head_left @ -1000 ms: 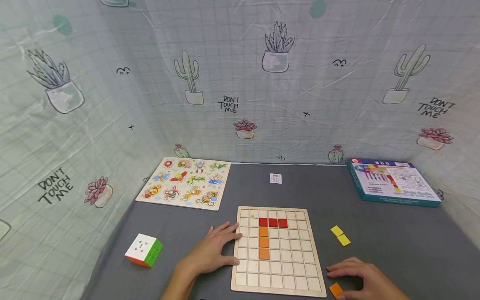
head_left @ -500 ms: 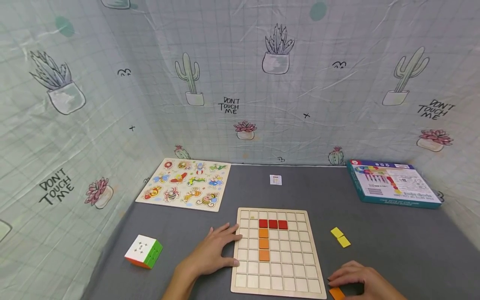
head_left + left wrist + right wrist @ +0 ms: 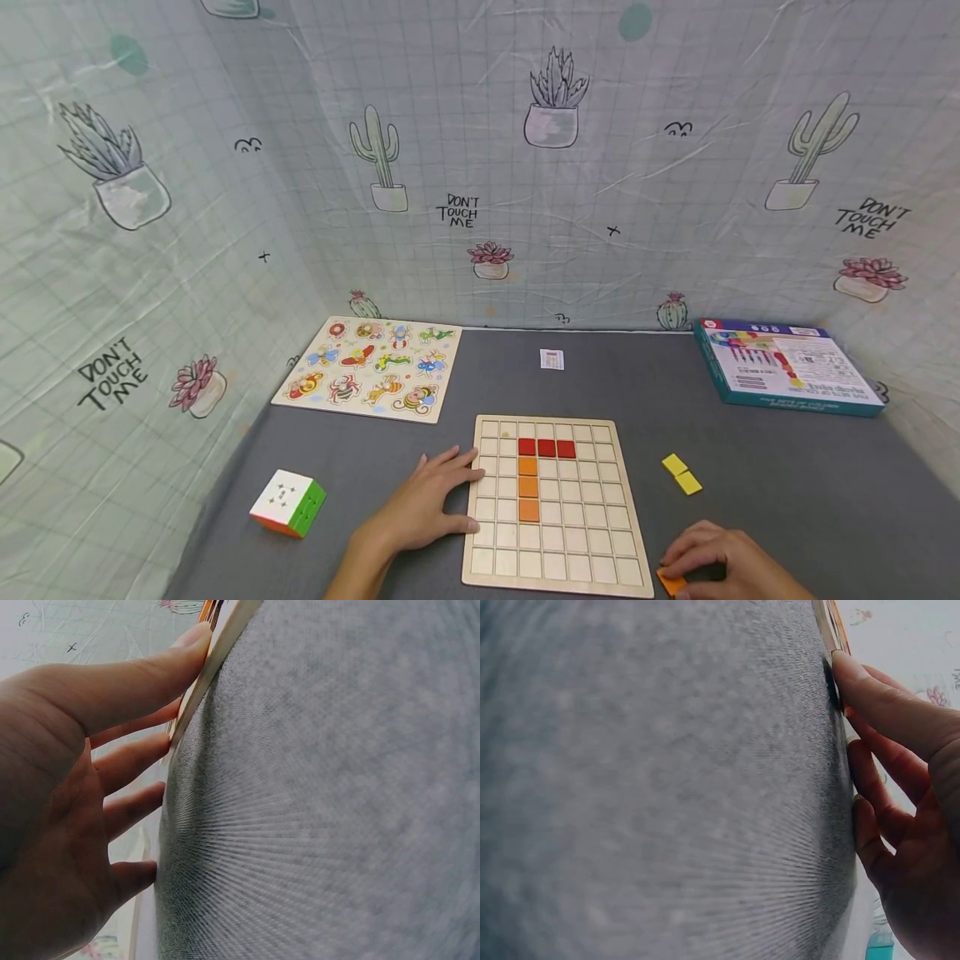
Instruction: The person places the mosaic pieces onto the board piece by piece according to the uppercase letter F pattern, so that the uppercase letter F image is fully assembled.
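Observation:
In the head view a wooden grid board (image 3: 592,537) lies on the grey table, holding a row of three red tiles (image 3: 547,448) and a column of three orange tiles (image 3: 528,487). Along the board's left edge rests my left hand (image 3: 420,504), fingers spread and thumb at the rim; the left wrist view shows those fingertips (image 3: 196,636) against the wooden edge. Just off the board's lower right corner, my right hand (image 3: 723,557) pinches a loose orange tile (image 3: 672,586) between thumb and fingers, low at the table. The hand partly hides this tile.
Two yellow tiles (image 3: 682,474) lie right of the board. A puzzle cube (image 3: 288,502) sits at left, behind it an insect picture board (image 3: 371,367). A small printed card (image 3: 551,359) lies at the back, a flat game box (image 3: 787,367) at back right.
The right hand's fingers have closed in on the loose orange tile, which has shifted slightly beside the board's corner. The left hand has stayed at the board's edge.

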Tool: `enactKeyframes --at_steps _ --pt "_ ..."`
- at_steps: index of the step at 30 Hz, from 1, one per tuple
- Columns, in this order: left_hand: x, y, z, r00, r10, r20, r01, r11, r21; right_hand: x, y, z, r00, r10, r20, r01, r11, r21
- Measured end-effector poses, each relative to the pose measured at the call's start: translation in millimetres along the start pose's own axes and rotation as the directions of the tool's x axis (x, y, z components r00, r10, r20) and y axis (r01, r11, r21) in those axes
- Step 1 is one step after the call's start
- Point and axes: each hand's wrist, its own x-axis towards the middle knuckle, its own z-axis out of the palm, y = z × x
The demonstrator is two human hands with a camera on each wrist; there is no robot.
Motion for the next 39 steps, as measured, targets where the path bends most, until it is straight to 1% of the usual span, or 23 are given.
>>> enactKeyframes --at_steps 3,6,11,16,22,26,28,31,33,34,36,39 --pt "-0.1 0.1 0.0 1.000 -0.003 0.003 0.003 1.000 0.000 2.0 -5.4 -1.9 0.995 0.098 0.015 -0.099 0.994 0.044" --pt "-0.2 0.5 0.1 1.000 -0.006 0.006 0.006 1.000 0.000 4.9 -11.0 -4.5 0.990 0.143 0.002 -0.143 0.988 0.053" --pt "-0.5 1.4 0.0 1.000 -0.006 0.007 0.006 1.000 0.000 12.3 -18.9 -8.0 0.986 0.155 -0.064 -0.157 0.987 -0.026" --pt "-1.1 1.5 0.1 1.000 -0.004 0.006 0.005 1.000 -0.001 21.3 -26.0 -8.4 0.975 0.170 -0.141 -0.185 0.978 -0.098" --pt "-1.3 1.1 0.4 1.000 -0.005 0.005 0.005 1.000 -0.008 35.2 -37.5 -7.0 0.954 0.182 -0.237 -0.228 0.956 -0.185" --pt "-1.3 2.0 -0.3 1.000 -0.009 0.008 0.009 1.000 -0.009 45.1 -44.3 -5.2 0.935 0.233 -0.266 -0.286 0.941 -0.182" --pt "-1.3 2.4 -0.6 1.000 -0.013 0.010 0.013 1.000 -0.007 49.2 -45.6 -3.4 0.936 0.213 -0.280 -0.270 0.945 -0.184" --pt "-1.4 3.0 -1.1 1.000 -0.017 0.011 0.017 1.000 -0.008 56.3 -46.0 0.5 0.943 0.142 -0.301 -0.204 0.962 -0.183" --pt "-1.6 3.2 -1.2 1.000 -0.019 0.011 0.019 1.000 -0.008 61.4 -46.7 2.8 0.945 0.126 -0.303 -0.182 0.969 -0.164" --pt "-1.6 3.3 -1.3 1.000 -0.020 0.011 0.021 1.000 -0.008 64.5 -47.6 4.6 0.942 0.130 -0.309 -0.186 0.970 -0.159" --pt "-1.5 3.3 -1.5 1.000 -0.022 0.011 0.022 1.000 -0.006 70.7 -49.7 7.6 0.937 0.166 -0.306 -0.208 0.972 -0.111" --pt "-1.1 3.0 -1.6 1.000 -0.022 0.012 0.022 1.000 -0.007 80.9 -52.7 13.1 0.936 0.211 -0.283 -0.231 0.972 -0.038"
